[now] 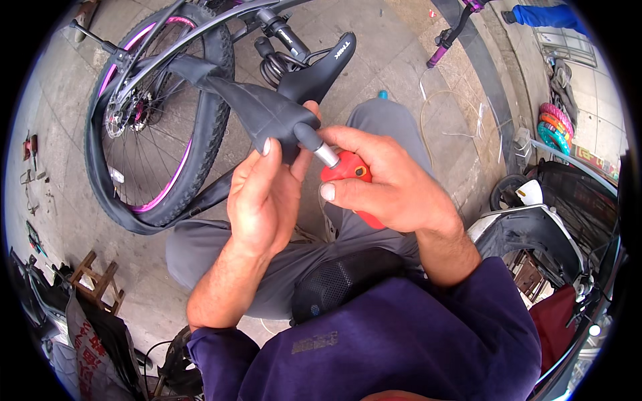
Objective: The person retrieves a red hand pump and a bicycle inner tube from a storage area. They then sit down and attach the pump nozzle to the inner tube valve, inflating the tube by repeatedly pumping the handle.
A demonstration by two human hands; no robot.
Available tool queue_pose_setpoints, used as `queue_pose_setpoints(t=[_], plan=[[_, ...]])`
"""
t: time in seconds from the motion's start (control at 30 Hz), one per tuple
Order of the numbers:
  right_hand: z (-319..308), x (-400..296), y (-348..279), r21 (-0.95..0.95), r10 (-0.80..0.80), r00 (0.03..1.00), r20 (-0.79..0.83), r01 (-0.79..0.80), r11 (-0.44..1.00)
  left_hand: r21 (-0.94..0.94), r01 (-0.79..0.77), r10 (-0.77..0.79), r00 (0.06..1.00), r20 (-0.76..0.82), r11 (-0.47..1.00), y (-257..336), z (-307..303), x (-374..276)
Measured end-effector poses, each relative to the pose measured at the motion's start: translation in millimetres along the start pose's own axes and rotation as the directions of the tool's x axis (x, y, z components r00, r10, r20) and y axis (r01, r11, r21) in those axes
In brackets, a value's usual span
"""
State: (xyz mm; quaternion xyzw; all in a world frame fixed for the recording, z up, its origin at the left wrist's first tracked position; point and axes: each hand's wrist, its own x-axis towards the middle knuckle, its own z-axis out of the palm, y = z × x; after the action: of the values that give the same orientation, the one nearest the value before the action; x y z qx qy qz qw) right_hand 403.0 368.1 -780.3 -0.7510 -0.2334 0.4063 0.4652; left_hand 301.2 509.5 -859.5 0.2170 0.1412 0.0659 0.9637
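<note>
My left hand (266, 195) holds a stretched part of a black rubber inner tube (266, 113), thumb on its near side and fingers behind. In my right hand (396, 180) is a red handheld tool (353, 168) with a metal cylinder and a dark rounded tip; the tip touches the tube. The tube hangs out around the bicycle wheel (150, 135), which has a pink rim, spokes and a knobbly tire. Whether the tool is powered cannot be told.
The bicycle's black saddle (321, 70) lies just beyond my hands, by a coiled cable lock (273, 67). A purple handlebar grip (438, 56) is at the upper right. Hand tools (32, 150) lie at the far left, a wooden stool (95, 280) lower left, a scooter (531, 230) at right.
</note>
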Motion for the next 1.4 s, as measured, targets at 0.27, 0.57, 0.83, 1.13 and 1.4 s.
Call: queue_pose_setpoints(t=[0.27, 0.57, 0.83, 1.13, 1.4], plan=[[-0.8, 2.3, -3.2, 0.038, 0.056, 0.998, 0.033, -0.057, 0.998, 0.046, -0.028, 0.027, 0.999, 0.02, 0.999, 0.7, -2.4, 3.3], [-1.1, 6.4, 1.3, 0.101, 0.06, 0.996, 0.06, -0.066, 0.993, 0.183, -0.096, 0.09, 0.995, 0.039, 0.978, -2.8, -6.7, 6.5], [-7.7, 6.0, 3.2, 0.383, 0.215, 0.973, 0.09, -0.232, 0.894, 0.133, -0.046, 0.044, 0.999, 0.016, 0.99, 0.6, -4.5, 7.7], [-11.5, -9.3, 2.0, -0.067, -0.037, 0.997, 0.062, 0.041, 0.997, 0.123, -0.001, -0.003, 0.999, 0.033, 0.992, 5.4, 3.1, 1.8], [-0.6, -2.5, -9.3, -0.22, -0.026, 0.999, -0.036, 0.017, 0.975, 0.021, 0.017, -0.019, 0.997, 0.075, 1.0, 4.4, -2.9, 5.3]])
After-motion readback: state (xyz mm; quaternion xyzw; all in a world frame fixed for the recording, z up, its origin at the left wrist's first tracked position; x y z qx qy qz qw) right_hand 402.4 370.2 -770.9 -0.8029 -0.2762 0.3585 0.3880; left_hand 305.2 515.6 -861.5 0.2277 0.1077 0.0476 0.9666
